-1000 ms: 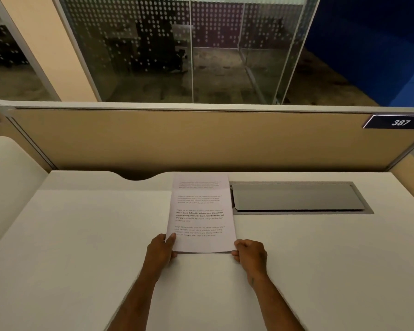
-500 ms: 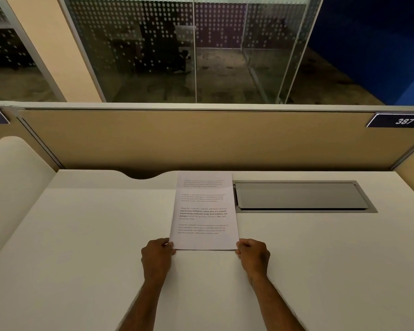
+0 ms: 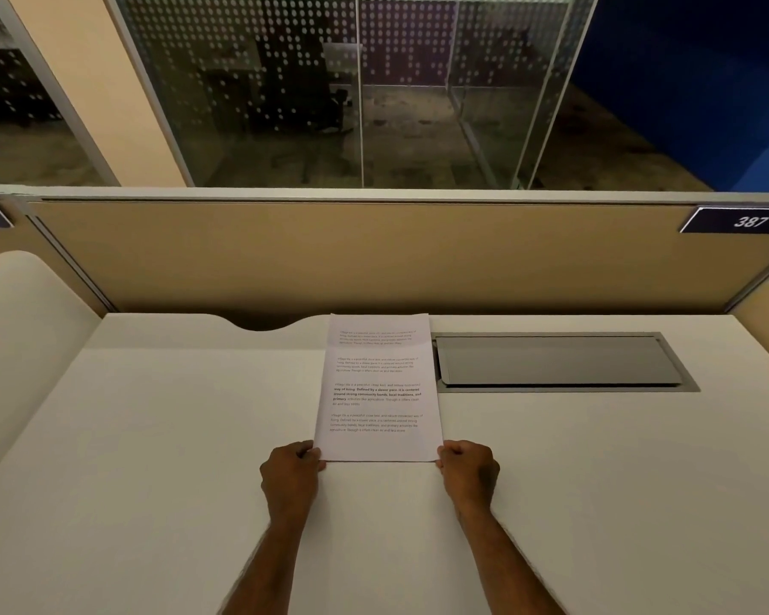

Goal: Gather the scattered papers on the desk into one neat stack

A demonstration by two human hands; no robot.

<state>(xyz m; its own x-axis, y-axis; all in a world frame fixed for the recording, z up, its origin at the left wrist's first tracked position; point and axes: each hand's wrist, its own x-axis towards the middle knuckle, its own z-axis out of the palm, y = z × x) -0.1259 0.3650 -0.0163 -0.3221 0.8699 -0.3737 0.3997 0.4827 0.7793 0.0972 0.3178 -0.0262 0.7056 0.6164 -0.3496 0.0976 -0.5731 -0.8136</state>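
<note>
left hand (image 3: 290, 477): curled closed, pinching the near left corner of the papers.
papers (image 3: 378, 388): one squared stack with printed text on top, lying flat mid-desk, its far end at the desk's back edge.
right hand (image 3: 468, 473): curled closed, pinching the near right corner.
cable hatch (image 3: 556, 361): grey lid just right of the stack.
desk (image 3: 152, 437): white.
</note>
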